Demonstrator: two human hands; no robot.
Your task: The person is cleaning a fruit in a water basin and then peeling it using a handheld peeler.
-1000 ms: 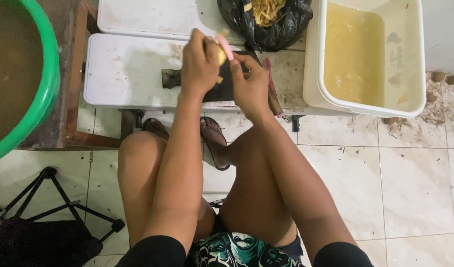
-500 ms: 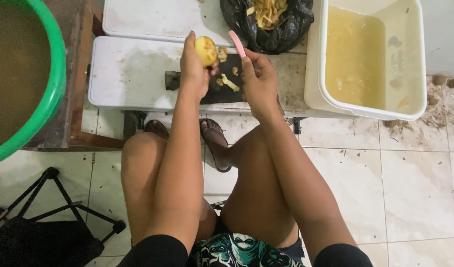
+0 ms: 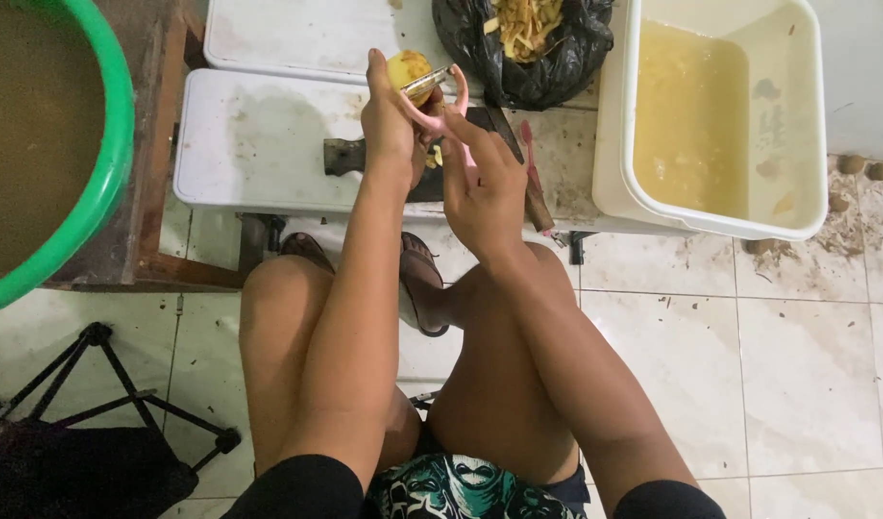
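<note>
1 potato (image 3: 407, 69) in left hand (image 3: 392, 130)

Green basin (image 3: 115, 173), white tub (image 3: 807, 115) of yellowish water, black bag (image 3: 566, 58) of peelings.

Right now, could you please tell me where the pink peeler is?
In the head view, upper middle: the right hand holds the pink peeler against the potato in the left hand, beside the black bag.

Pale tiled floor (image 3: 807, 365) (grimy), low white table (image 3: 259, 144), wooden frame (image 3: 163, 144).
</note>
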